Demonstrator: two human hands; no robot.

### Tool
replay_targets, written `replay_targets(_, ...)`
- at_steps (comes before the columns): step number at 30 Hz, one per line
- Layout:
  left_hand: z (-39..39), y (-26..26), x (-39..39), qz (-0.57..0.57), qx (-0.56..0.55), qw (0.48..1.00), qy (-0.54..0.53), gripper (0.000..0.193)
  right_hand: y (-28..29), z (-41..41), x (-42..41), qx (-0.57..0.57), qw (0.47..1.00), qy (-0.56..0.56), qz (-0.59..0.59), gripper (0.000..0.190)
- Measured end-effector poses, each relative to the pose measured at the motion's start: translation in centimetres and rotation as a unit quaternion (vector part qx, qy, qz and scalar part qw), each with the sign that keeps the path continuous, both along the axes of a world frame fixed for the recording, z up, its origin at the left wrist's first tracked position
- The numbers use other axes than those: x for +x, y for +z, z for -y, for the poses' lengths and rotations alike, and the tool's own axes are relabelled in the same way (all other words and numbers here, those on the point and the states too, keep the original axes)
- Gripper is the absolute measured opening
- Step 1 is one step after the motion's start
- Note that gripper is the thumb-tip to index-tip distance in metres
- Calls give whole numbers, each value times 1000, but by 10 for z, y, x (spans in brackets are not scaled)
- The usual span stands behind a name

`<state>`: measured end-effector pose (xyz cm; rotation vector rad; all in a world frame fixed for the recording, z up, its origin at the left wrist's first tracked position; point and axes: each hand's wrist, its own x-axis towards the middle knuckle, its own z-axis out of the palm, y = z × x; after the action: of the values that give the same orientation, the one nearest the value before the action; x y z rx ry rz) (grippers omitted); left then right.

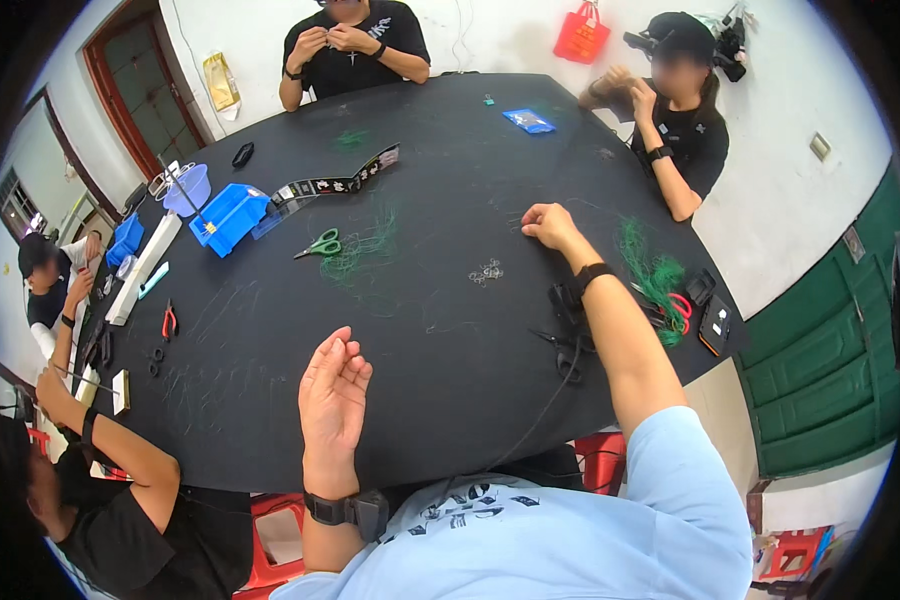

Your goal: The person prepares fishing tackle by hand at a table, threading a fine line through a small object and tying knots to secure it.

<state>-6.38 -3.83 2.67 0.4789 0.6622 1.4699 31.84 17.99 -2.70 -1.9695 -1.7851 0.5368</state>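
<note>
My left hand [335,394] is raised over the near part of the black table [435,375], palm turned up and fingers curled together. Nothing shows in it, though a thin thread might be too fine to see. Further out to the right, my right hand [549,225] has its fingertips bunched close to the tabletop, beside a few small thin metal pieces [514,221]. Whether it pinches one of them cannot be made out. Between the hands lies a small pile of metal hooks [486,273]. One hook [431,330] with a thin line lies nearer me.
Green-handled scissors [322,244] lie by tangled green line [360,262]. Black scissors [566,360] and a cable sit near my right forearm. More green line [652,277] and red-handled scissors [679,311] are at right. A blue bin [230,217] stands left. Several people work around the table.
</note>
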Motion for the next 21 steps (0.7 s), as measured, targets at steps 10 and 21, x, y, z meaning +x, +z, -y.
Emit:
replay_targets(10,-15,-1,14,-67,-2,996,-56,22,15,16,-33,0,995,27,95,17)
replay_targets(21,-61,5,65,-326,114,928,-141,35,104,144,-113,214,927,306,-39,10)
